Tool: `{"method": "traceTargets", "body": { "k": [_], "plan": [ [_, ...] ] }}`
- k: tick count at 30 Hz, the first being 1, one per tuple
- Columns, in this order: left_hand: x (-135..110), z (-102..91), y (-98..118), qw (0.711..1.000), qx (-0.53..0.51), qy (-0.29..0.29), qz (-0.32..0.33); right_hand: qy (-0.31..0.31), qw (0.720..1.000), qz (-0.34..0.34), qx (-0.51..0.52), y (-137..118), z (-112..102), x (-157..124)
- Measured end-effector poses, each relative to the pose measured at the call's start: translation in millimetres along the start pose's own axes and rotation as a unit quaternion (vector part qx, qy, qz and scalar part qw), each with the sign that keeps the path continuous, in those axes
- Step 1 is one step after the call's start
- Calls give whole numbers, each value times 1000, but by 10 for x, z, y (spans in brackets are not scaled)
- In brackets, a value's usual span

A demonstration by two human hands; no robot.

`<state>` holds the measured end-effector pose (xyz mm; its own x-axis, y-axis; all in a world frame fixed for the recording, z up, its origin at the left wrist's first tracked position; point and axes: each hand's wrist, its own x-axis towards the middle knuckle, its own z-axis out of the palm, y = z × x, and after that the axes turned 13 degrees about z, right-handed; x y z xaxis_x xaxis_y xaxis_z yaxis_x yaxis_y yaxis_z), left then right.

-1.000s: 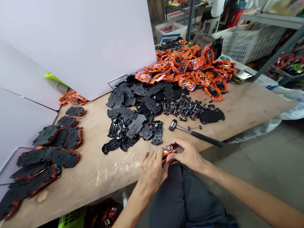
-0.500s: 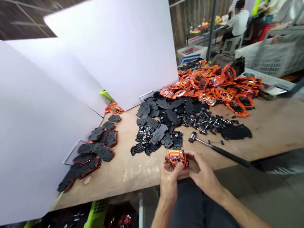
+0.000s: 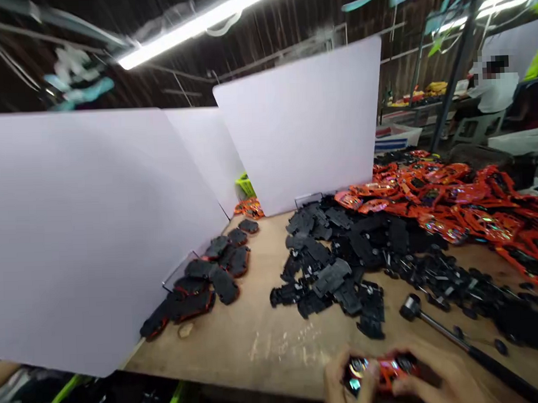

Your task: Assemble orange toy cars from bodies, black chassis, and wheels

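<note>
While our left hand (image 3: 346,380) and right hand (image 3: 436,379) close on a small orange toy car (image 3: 383,371) from either end, fingers curled firmly around it, its long axis runs crosswise to our view, with two round wheels facing up. We hold it just in front of a rubber mallet (image 3: 450,336). Left of the mallet lies a heap of black plastic chassis plates (image 3: 333,270), and beyond it spread orange car shells (image 3: 455,212)
</note>
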<state>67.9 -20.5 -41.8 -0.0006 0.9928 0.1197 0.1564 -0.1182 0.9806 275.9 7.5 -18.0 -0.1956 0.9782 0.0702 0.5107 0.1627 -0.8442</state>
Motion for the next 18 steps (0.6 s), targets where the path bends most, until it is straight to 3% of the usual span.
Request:
{"method": "traceTargets", "body": {
  "k": [3,5,10,14,18],
  "plan": [
    [-18,5,189,1000,-2,15,17,101,993,45,41,-86,161,-129],
    [29,-29,274,999,-2,-32,33,157,986,30,53,-106,247,-190],
    [101,-104,324,993,10,-97,65,75,995,33,50,-145,207,-222],
    [110,-104,347,996,-33,-76,40,81,992,65,78,-190,145,-212],
    [128,-40,368,995,-74,-67,8,34,985,113,124,-207,143,-202]
  ]
}}
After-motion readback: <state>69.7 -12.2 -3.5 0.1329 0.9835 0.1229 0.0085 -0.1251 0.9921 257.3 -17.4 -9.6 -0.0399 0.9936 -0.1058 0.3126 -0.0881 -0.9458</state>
